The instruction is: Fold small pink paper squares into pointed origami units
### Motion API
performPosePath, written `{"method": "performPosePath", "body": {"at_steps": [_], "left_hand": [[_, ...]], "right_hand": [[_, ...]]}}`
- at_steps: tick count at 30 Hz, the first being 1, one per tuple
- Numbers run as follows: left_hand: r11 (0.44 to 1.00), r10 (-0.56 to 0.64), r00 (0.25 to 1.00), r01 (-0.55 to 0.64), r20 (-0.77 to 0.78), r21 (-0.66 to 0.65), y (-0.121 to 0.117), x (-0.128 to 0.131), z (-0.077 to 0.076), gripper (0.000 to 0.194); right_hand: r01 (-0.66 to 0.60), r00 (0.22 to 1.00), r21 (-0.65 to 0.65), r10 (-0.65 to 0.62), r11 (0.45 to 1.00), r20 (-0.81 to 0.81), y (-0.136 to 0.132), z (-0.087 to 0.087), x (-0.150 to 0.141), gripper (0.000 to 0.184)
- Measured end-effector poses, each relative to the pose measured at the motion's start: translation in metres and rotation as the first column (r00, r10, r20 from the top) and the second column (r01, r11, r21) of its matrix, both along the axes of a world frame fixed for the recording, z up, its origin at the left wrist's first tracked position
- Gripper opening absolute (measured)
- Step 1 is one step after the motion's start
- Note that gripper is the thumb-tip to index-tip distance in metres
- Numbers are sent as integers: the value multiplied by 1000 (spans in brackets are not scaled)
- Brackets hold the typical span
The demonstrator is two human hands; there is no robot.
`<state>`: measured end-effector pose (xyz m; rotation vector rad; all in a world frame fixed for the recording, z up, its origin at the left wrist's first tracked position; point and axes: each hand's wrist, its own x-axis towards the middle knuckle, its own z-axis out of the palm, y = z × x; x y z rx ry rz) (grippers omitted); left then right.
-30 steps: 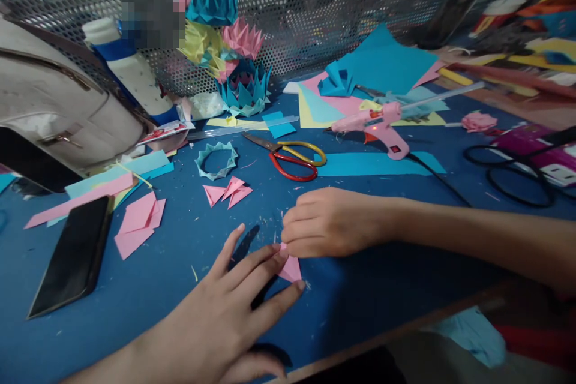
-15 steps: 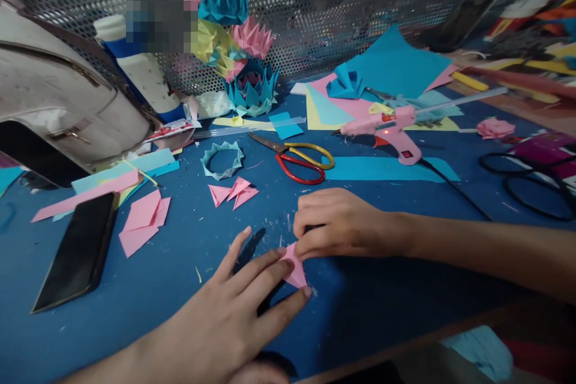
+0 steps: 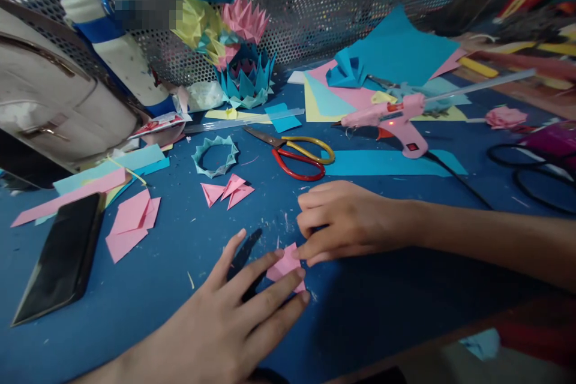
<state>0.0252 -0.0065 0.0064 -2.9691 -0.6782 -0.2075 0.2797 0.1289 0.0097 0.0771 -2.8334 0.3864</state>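
Observation:
A small piece of folded pink paper lies flat on the blue table, partly covered by fingers. My left hand is spread open, its fingertips pressing the paper down from the left. With its fingers curled in, my right hand has its index finger and thumb at the paper's upper right edge. Several small folded pink triangles lie beyond my hands, near a pale blue zigzag paper ring. A stack of pink paper pieces sits further left.
Scissors with red and yellow handles lie past my right hand. A pink glue gun rests on a blue strip, its cord trailing right. A dark phone is at left. Paper flowers and a bottle stand behind.
My left fingers have spread a little and more of the pink paper shows, now lying flatter. My right hand stays at its edge. The camera view has shifted slightly.

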Motion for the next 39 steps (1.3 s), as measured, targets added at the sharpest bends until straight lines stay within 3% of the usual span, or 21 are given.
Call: {"method": "performPosePath", "body": {"at_steps": [5, 9, 14, 18, 24, 29, 34, 37, 39], "left_hand": [[1000, 22, 1000, -22, -7, 21, -2, 1, 4, 41], [999, -7, 999, 9, -53, 42, -4, 0, 1, 39], [997, -38, 995, 32, 87, 72, -2, -2, -6, 35], [999, -46, 993, 43, 108, 30, -1, -1, -4, 39], [999, 51, 957, -45, 287, -28, -5, 19, 2, 31], [996, -2, 960, -23, 281, 84, -2, 31, 1, 35], [983, -71, 962, 23, 263, 182, 9, 27, 5, 36], [988, -132, 936, 96, 327, 123, 19, 19, 11, 36], [988, -146, 914, 152, 379, 15, 25, 14, 13, 32]], "right_hand": [[22, 1000, 10, -22, 1000, 1, 2, 0, 2, 33], [25, 1000, 29, -26, 999, 15, 3, 0, 2, 26], [40, 999, 28, -41, 999, 19, 4, -1, 3, 26], [18, 999, 56, -20, 998, 39, 3, 3, 1, 31], [21, 1000, 97, -21, 995, -2, -2, 1, -4, 28], [71, 993, -106, -80, 992, -89, -3, -8, -6, 25], [140, 982, -259, -168, 956, -87, -2, -7, -7, 24], [213, 968, -323, -243, 922, -57, -3, -4, -7, 24], [236, 962, -361, -269, 902, -43, -4, -2, -7, 22]]}}
